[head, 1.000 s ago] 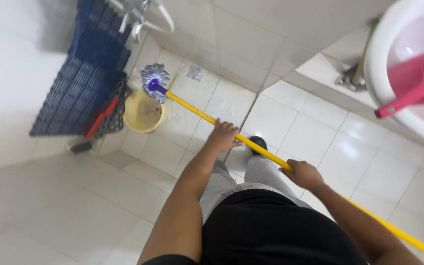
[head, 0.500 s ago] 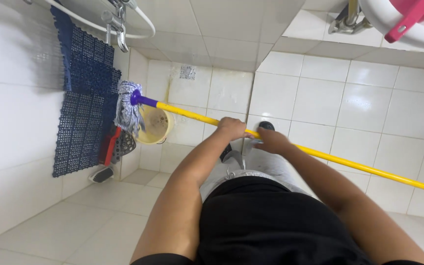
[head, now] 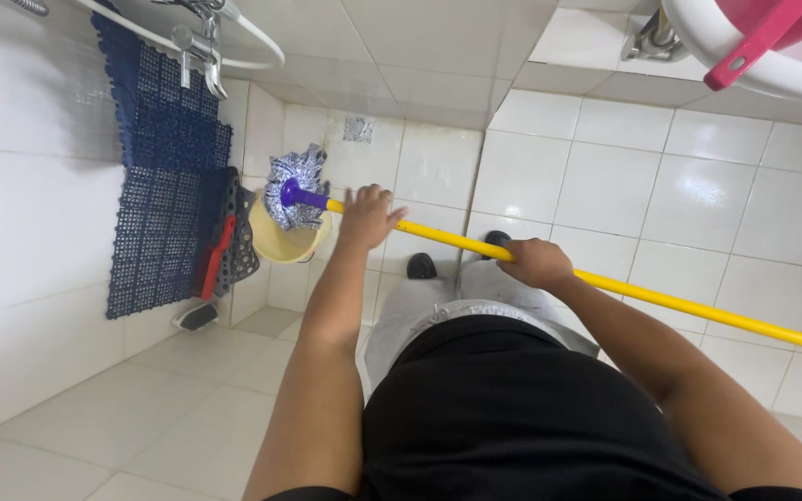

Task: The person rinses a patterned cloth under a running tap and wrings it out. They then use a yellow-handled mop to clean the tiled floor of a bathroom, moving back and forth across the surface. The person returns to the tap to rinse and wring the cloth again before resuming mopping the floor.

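I hold a mop with a long yellow handle (head: 679, 301) that runs from lower right to upper left. Its purple collar and blue-white string head (head: 291, 190) hang over a yellow bucket (head: 282, 243) by the wall. My right hand (head: 533, 263) is closed around the handle at mid-length. My left hand (head: 368, 215) sits further up the handle near the head, fingers spread apart and resting on or just over the pole.
Blue perforated mats (head: 164, 176) lean on the tiled wall at left, with a red-handled brush (head: 215, 255) beside them. A tap and hose (head: 199, 46) hang above. A white basin (head: 744, 65) holding a pink scoop (head: 772, 32) is at upper right. White floor tiles surround my feet.
The mop head has come in over the bucket. My left hand slid up the handle toward the head and its fingers opened; my right hand stayed gripping mid-handle.
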